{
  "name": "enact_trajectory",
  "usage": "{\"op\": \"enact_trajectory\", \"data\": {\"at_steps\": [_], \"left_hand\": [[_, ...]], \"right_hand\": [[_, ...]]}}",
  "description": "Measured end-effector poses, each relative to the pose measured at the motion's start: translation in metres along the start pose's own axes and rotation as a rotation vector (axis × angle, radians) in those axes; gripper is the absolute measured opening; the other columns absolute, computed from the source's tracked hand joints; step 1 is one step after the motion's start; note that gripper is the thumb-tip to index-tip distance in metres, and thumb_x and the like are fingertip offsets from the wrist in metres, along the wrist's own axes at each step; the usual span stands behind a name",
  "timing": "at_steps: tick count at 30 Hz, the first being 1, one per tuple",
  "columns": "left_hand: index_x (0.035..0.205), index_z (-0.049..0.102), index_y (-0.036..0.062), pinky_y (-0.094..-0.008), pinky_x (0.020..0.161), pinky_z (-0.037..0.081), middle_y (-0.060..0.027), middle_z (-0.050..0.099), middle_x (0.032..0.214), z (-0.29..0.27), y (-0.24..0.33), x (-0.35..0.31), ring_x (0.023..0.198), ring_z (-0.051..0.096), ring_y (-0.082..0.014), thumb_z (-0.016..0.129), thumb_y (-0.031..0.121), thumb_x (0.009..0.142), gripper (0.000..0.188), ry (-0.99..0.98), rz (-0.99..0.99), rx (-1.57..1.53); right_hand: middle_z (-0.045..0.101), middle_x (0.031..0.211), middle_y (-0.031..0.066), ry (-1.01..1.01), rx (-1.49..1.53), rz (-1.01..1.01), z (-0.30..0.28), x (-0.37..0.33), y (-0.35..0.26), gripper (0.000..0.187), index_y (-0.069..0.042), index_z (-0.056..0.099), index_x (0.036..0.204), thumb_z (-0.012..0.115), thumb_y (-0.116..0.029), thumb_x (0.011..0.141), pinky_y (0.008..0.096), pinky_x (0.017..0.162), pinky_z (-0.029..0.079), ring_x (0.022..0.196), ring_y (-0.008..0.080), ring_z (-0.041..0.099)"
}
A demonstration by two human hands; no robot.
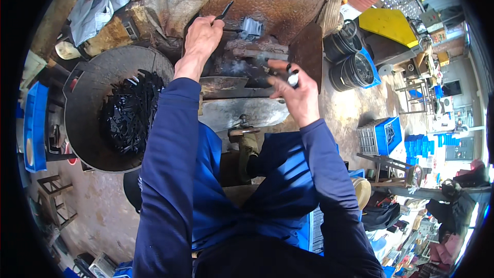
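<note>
Left hand (204, 40) grips a partly hidden black piece (225, 10) — right hand (300, 92) blurry-fingered.

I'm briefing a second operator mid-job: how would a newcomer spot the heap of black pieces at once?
Look for the big round grey basin, just left of the person's dark-blue left sleeve. Inside it, toward its right side, lies the heap of black pieces. Its jumble of thin, shiny dark strips sets it apart from the blue tray farther left.

Slender dark piece (225, 10): in left hand (201, 40), slanting up and rightward beyond the fingers. Small dark piece, pale bright patch (293, 79): at right hand (300, 92), outline unclear.
</note>
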State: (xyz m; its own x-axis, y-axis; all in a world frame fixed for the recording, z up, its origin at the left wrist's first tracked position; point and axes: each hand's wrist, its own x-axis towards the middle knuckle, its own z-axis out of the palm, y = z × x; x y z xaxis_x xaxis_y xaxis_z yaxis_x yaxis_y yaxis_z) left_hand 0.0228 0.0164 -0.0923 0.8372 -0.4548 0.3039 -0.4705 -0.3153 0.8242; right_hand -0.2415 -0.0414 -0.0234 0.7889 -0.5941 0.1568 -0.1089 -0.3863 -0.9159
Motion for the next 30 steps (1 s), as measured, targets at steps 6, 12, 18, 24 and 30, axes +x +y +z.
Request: {"op": "enact_trajectory", "data": {"at_steps": [6,12,18,24,30], "left_hand": [[0.116,0.068,0.0053,-0.0415,0.091,0.048,-0.0200,0.069,0.108,-0.014,0.028,0.000,0.105,0.064,-0.0356,0.058,0.036,0.090,0.041,-0.162,-0.103,-0.036],[0.119,0.068,0.0065,-0.0442,0.092,0.050,-0.0204,0.069,0.112,-0.016,0.036,-0.002,0.109,0.063,-0.0385,0.058,0.036,0.091,0.042,-0.178,-0.130,-0.012],[0.118,0.068,0.0070,-0.0450,0.091,0.050,-0.0217,0.068,0.111,-0.009,0.031,-0.001,0.108,0.063,-0.0393,0.059,0.037,0.091,0.042,-0.197,-0.124,-0.021],[0.117,0.069,0.0072,-0.0454,0.089,0.051,-0.0214,0.069,0.107,-0.001,0.029,0.000,0.105,0.064,-0.0391,0.060,0.036,0.090,0.040,-0.238,-0.109,0.034],[0.101,0.069,-0.0001,-0.0380,0.072,0.048,-0.0149,0.065,0.074,0.011,0.031,0.000,0.072,0.061,-0.0273,0.060,0.032,0.091,0.034,-0.199,-0.027,0.001]], "right_hand": [[0.069,0.108,0.0069,0.184,0.132,-0.016,-0.001,0.063,-0.006,0.026,-0.002,0.065,0.114,0.071,-0.011,0.091,0.0238,0.051,0.054,0.070,0.0135,0.065],[0.069,0.105,0.0097,0.233,0.096,-0.002,0.000,0.130,-0.005,0.030,0.002,0.063,0.115,0.071,-0.016,0.092,0.0247,0.047,0.053,0.063,0.0126,0.062],[0.069,0.102,0.0097,0.263,0.180,-0.073,0.006,0.180,0.016,0.029,0.003,0.062,0.114,0.069,-0.015,0.092,0.0250,0.047,0.054,0.065,0.0117,0.061],[0.070,0.099,0.0094,0.257,0.157,-0.095,0.006,0.203,0.026,0.028,0.003,0.062,0.113,0.068,-0.016,0.093,0.0242,0.047,0.054,0.066,0.0106,0.061],[0.061,0.078,0.0042,-0.009,0.557,-0.578,-0.002,0.222,0.056,0.019,-0.001,0.062,0.099,0.065,-0.019,0.095,0.0265,0.043,0.051,0.057,0.0126,0.057]]}}
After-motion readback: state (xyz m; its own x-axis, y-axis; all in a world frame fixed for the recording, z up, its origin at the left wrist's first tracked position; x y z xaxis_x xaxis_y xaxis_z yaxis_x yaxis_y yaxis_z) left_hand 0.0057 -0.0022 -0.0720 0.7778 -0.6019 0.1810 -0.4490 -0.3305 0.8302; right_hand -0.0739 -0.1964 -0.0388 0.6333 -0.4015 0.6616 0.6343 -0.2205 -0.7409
